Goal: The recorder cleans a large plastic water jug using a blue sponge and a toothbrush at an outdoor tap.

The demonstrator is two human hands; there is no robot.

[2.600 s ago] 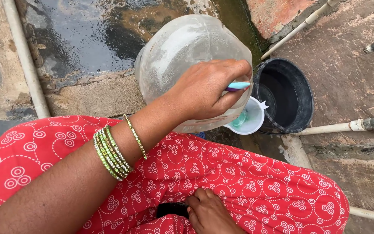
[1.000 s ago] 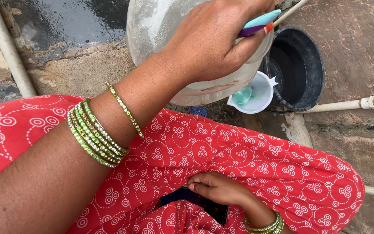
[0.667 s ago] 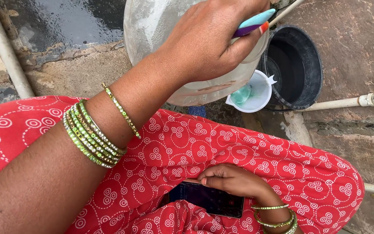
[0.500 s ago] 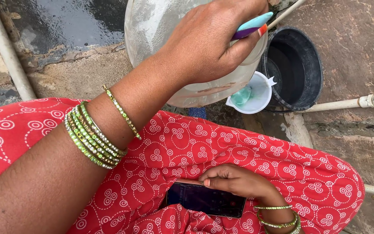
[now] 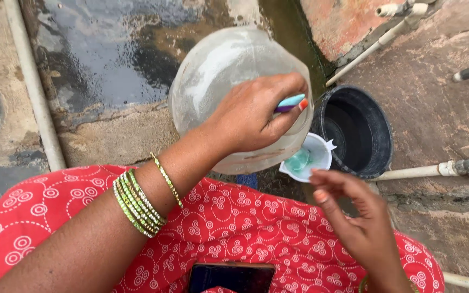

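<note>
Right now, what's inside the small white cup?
The white cup holds a crumpled teal-green piece against its near side. The clear jug covers the cup's left rim; whether there is liquid is unclear.

the large jar (image 5: 229, 81) is set on the ground ahead of the lap, with the left hand (image 5: 251, 116) laid against its near side. the small bowl (image 5: 306, 158) is placed just right of the jar, the bucket (image 5: 356, 130) right of that. the phone (image 5: 232, 276) is rested on the lap, the right hand (image 5: 354, 217) raised to its right.

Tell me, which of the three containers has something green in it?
The small white cup, between the big clear jar and the black bucket; the others show no green.
</note>
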